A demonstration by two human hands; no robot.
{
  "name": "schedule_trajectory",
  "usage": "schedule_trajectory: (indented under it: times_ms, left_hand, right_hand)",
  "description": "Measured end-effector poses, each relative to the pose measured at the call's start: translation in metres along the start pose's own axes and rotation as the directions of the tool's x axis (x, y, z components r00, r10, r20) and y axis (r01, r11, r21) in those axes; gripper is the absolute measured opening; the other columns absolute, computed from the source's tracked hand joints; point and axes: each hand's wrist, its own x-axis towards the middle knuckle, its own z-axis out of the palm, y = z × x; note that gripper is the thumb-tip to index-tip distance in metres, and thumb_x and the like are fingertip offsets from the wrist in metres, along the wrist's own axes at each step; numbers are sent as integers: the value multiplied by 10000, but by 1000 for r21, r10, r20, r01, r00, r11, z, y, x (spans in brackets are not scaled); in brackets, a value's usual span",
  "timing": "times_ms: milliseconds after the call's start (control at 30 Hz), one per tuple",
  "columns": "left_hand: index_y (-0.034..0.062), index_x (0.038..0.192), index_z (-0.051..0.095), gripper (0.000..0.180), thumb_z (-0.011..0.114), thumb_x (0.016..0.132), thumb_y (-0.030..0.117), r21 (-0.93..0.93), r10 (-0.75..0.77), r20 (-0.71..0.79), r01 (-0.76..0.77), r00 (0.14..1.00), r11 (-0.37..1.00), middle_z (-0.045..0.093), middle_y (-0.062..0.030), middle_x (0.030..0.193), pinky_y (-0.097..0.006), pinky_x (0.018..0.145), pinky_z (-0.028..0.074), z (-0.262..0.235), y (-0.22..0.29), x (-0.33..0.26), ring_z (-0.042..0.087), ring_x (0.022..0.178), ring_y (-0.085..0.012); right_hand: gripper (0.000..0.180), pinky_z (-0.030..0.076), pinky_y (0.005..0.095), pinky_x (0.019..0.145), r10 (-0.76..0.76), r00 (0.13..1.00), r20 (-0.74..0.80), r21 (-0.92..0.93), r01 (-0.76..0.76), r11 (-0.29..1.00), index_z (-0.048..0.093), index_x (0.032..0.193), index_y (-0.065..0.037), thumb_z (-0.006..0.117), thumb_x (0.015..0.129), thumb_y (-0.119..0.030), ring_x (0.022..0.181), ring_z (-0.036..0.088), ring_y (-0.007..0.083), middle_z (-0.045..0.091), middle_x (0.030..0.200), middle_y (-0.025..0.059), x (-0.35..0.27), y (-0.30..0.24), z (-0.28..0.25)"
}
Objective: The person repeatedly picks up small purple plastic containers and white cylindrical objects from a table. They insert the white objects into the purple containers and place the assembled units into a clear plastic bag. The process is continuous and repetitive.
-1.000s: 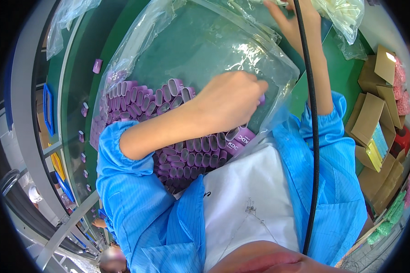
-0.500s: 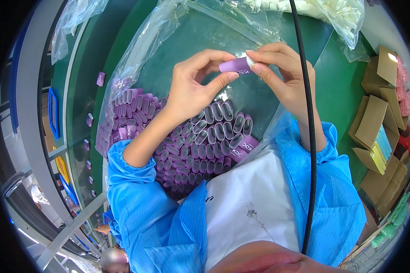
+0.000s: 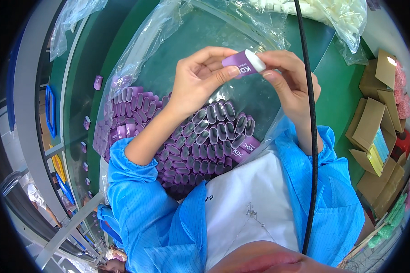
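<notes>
My left hand (image 3: 193,82) grips a small purple oval plastic casing (image 3: 234,61) between thumb and fingers, above the table. A rounded white plastic insert (image 3: 255,61) sticks out of the casing's right end, which is tilted toward me. At that white end is my right hand (image 3: 290,75), index fingertip against its far side. The right thumb lies beside the tip of the insert, apart from the index finger. Below my hands spreads a pile of purple casings (image 3: 207,151), many with their hollow oval ends up.
Clear plastic sheeting (image 3: 143,45) lies under and around the pile on the green table (image 3: 330,104). A bag of white pieces (image 3: 323,13) is at the far right. Open cardboard boxes (image 3: 369,123) stand right. Single casings (image 3: 98,82) line the left strip. A black cable (image 3: 310,136) hangs in front.
The casing has turned and tilted, so more of its white end shows. My right thumb has come off the white insert and the right hand has shifted slightly right.
</notes>
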Motion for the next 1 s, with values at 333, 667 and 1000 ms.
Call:
schedule_trajectory:
  times_ms: [333, 667, 1000]
  left_hand:
    - [-67, 1150, 593, 304, 687, 868, -6, -69, -24, -14, 23, 1000, 997, 672, -162, 1079, -309, 907, 547, 2, 1, -2, 661, 987, -182]
    - [-65, 1145, 591, 296, 681, 866, -25, 58, 17, -26, -15, 1000, 998, 669, -146, 1084, -304, 923, 539, 5, 6, -3, 651, 1008, -171]
    - [3, 1146, 652, 289, 690, 873, 90, 471, -31, -273, 162, 961, 867, 672, -97, 1054, -307, 885, 502, -80, 52, 3, 658, 929, -172]
  right_hand:
    - [182, 542, 298, 689, -269, 962, 50, -225, 273, 935, 697, 947, 37, 714, 769, 70, 800, 683, 246, 701, 948, 168, -1, 7, 6]
    - [276, 528, 281, 653, -362, 924, 125, -369, 382, 848, 699, 1042, 32, 717, 767, 47, 776, 641, 237, 669, 932, 156, 4, 0, 13]
    - [217, 515, 307, 716, -68, 998, -8, -421, 58, 905, 704, 1047, 8, 690, 845, -71, 812, 649, 188, 672, 919, 133, 49, 14, -36]
